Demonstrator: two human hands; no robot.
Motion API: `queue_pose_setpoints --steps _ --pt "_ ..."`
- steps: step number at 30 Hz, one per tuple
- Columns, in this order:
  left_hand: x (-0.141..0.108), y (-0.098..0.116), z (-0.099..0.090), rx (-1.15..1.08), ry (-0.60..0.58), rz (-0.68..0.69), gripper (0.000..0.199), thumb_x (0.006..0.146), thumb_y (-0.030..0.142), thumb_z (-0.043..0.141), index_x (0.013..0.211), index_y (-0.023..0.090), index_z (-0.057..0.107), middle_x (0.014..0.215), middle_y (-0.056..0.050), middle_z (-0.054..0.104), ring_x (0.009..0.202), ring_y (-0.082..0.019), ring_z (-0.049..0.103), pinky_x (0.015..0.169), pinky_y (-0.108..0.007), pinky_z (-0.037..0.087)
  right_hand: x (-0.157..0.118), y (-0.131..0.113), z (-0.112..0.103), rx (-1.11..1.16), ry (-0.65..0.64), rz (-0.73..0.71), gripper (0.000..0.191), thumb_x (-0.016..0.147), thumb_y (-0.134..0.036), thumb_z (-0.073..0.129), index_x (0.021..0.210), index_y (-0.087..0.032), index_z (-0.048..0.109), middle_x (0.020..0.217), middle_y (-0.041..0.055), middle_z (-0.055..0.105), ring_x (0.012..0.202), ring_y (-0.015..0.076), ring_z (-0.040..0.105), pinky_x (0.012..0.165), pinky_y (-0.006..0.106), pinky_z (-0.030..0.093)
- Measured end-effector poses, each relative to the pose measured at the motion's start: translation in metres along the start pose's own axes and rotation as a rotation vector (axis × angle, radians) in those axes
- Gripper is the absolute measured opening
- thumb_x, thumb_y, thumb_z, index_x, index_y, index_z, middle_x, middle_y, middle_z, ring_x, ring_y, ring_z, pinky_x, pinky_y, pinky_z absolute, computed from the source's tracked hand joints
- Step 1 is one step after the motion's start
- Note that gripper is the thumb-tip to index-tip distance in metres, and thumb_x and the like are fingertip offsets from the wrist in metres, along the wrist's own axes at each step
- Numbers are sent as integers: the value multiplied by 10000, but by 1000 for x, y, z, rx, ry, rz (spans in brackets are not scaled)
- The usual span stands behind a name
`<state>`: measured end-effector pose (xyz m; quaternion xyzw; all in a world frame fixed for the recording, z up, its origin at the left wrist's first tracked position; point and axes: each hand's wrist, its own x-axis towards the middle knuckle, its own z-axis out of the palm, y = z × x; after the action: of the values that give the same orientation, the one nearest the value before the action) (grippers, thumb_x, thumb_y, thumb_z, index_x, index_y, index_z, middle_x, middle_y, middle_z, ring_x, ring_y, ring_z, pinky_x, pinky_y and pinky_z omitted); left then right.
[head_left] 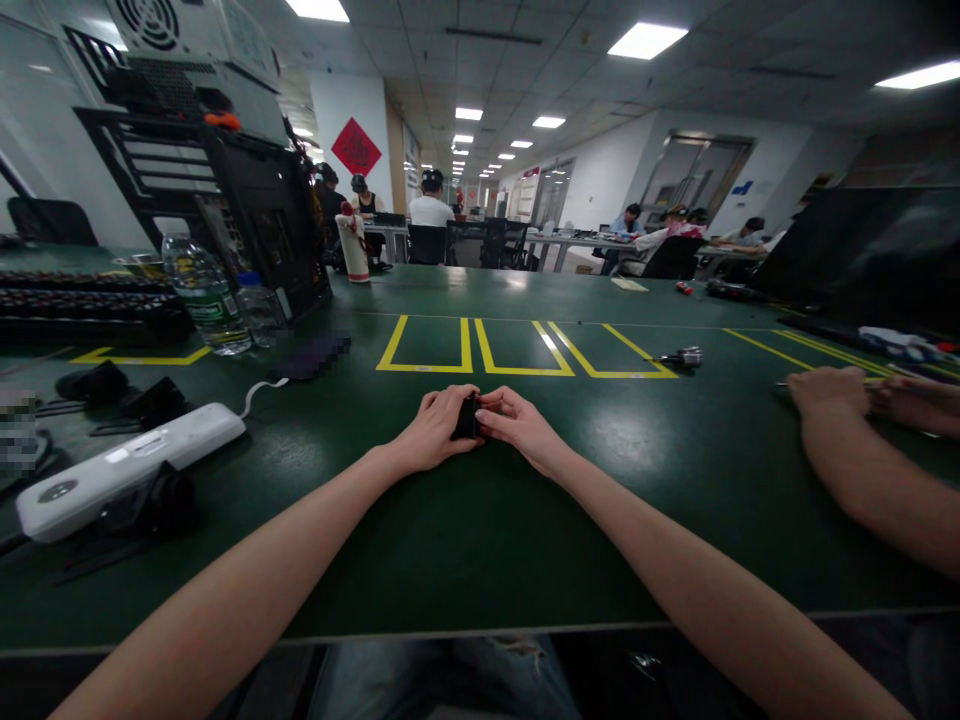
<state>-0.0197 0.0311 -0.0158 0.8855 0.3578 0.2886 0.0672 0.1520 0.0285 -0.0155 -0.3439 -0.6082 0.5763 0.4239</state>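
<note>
A small black block-shaped object (466, 418) rests on or just above the green table (420, 540), between my two hands; its exact kind is unclear. My left hand (439, 425) wraps round its left side with the fingers closed. From the right, my right hand (517, 425) pinches at the object's edge, thumb and fingertips together. Part of the object is covered by my fingers. Beyond my hands, yellow tape outlines (424, 368) mark the table top.
On the left lie a white power strip (135, 470), black adapters (154, 400), a water bottle (199, 285) and a computer frame (255, 220). A metal-ended tool (682, 358) lies right of the tape. Another person's hands (832, 390) work at far right.
</note>
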Motion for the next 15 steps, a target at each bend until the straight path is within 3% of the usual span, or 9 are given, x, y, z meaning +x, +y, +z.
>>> queue_pose_setpoints --steps 10,15 --pt "1 -3 4 5 6 -4 600 704 336 571 1186 225 231 1131 -66 414 1081 -223 394 919 -393 252 -1 -3 -2 -56 -45 -92 255 653 -258 617 875 -199 508 927 0 549 864 133 545 816 323 413" --pt "1 -1 2 7 -1 0 599 707 329 568 1189 225 227 1131 -68 418 1081 -224 397 919 -393 257 -2 -2 0 -39 1 -56 229 667 -306 600 849 -199 512 886 4 546 813 126 543 788 334 432"
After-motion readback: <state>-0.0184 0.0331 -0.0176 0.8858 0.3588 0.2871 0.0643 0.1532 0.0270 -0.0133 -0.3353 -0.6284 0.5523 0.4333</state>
